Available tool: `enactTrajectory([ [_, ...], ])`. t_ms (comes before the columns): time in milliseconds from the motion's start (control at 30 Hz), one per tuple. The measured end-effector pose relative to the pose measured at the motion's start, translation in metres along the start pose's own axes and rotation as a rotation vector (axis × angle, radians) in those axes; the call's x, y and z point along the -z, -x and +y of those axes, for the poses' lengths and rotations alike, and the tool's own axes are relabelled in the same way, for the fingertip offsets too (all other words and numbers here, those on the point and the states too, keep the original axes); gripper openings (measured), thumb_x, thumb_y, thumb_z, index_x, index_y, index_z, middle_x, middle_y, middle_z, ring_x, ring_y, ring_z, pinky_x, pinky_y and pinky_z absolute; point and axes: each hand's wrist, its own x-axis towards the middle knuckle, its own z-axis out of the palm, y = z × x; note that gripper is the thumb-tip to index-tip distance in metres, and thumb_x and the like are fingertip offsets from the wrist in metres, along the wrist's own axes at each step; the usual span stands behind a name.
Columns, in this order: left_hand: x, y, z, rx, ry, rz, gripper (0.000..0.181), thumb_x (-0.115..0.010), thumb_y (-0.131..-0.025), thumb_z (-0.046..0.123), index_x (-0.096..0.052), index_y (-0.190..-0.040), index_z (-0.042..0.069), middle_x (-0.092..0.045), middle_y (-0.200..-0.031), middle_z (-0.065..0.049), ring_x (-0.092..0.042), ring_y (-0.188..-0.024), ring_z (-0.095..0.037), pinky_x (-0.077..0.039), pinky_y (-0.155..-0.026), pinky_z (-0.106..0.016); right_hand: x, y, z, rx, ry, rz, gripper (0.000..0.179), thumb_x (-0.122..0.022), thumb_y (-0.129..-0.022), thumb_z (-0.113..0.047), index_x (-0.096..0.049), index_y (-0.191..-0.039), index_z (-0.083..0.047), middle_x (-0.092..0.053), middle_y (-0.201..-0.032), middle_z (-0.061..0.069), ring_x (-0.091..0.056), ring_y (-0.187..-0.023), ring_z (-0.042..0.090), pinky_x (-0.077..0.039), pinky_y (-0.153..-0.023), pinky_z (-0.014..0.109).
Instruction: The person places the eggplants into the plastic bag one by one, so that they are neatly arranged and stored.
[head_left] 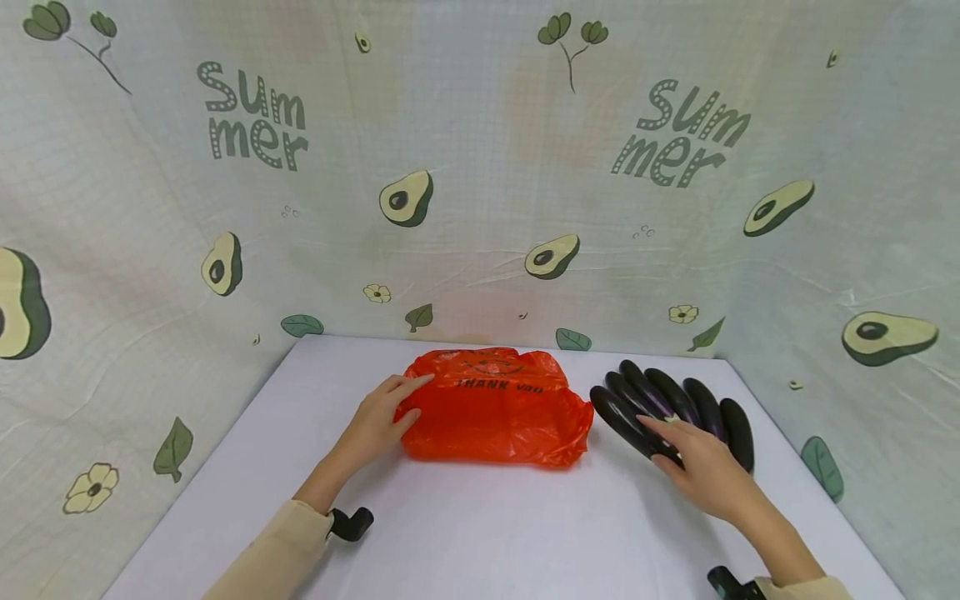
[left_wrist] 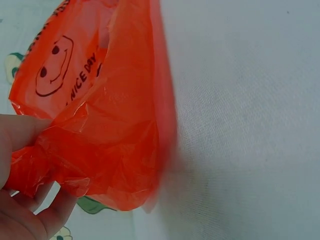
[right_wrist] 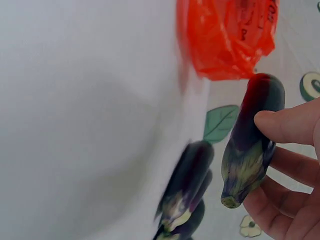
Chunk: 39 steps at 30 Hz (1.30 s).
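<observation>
A red plastic bag [head_left: 495,429] with printed THANK YOU lettering stands on the white table. At its left end my left hand [head_left: 382,421] grips the film, with the thumb on one side and the fingers behind, as the left wrist view shows. A smiley face is printed on the bag [left_wrist: 100,130] there. To the right, my right hand [head_left: 708,471] holds a dark purple eggplant [right_wrist: 255,130] between thumb and fingers. The held eggplant's greenish stem end points down in the right wrist view. Several other eggplants [head_left: 705,407] lie side by side beyond that hand.
Behind the table [head_left: 465,533] hangs a pale cloth [head_left: 480,150] printed with avocados, leaves and SUMMER lettering. The same cloth closes off both sides. A black strap-on device [head_left: 352,525] sits at the left wrist, another [head_left: 731,583] at the right.
</observation>
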Motion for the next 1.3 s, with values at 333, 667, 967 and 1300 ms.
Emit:
enactTrajectory([
  [333,-0.002,-0.003,0.002,0.012,0.016,0.003,0.067,-0.079,-0.095,0.004,-0.057,-0.155,0.024,-0.062,-0.135,-0.009,-0.063,-0.122,-0.028,-0.061,-0.098,-0.046,0.012,-0.006,-0.023,0.022,-0.028,-0.004,0.06,-0.085,-0.087,-0.003,-0.066,-0.143,-0.011,-0.074,-0.125,0.01,-0.068,-0.096,0.019,-0.063,-0.076,0.039],
  [667,-0.003,-0.004,0.002,0.018,0.016,0.002,0.066,-0.079,-0.095,0.004,-0.057,-0.154,0.025,-0.062,-0.133,-0.009,-0.063,-0.119,-0.027,-0.062,-0.097,-0.045,0.006,-0.016,-0.044,0.067,-0.065,-0.027,0.054,-0.084,-0.086,-0.001,-0.07,-0.138,-0.011,-0.074,-0.113,0.004,-0.064,-0.091,0.013,-0.061,-0.073,0.033],
  [967,-0.003,-0.005,0.005,0.043,0.04,-0.019,0.067,-0.077,-0.096,0.003,-0.055,-0.155,0.025,-0.061,-0.135,-0.009,-0.062,-0.122,-0.028,-0.061,-0.099,-0.047,-0.011,-0.034,-0.059,0.019,-0.087,-0.096,0.053,-0.084,-0.088,-0.004,-0.07,-0.139,-0.011,-0.069,-0.099,-0.001,-0.054,-0.081,0.01,-0.052,-0.067,0.026],
  [1300,-0.002,-0.006,0.007,0.052,0.043,-0.025,0.067,-0.077,-0.097,0.004,-0.055,-0.156,0.027,-0.061,-0.135,-0.008,-0.063,-0.123,-0.028,-0.061,-0.098,-0.046,-0.028,-0.051,-0.072,-0.012,-0.068,-0.071,0.049,-0.082,-0.089,-0.005,-0.071,-0.137,-0.006,-0.071,-0.103,0.009,-0.059,-0.084,0.019,-0.059,-0.073,0.035],
])
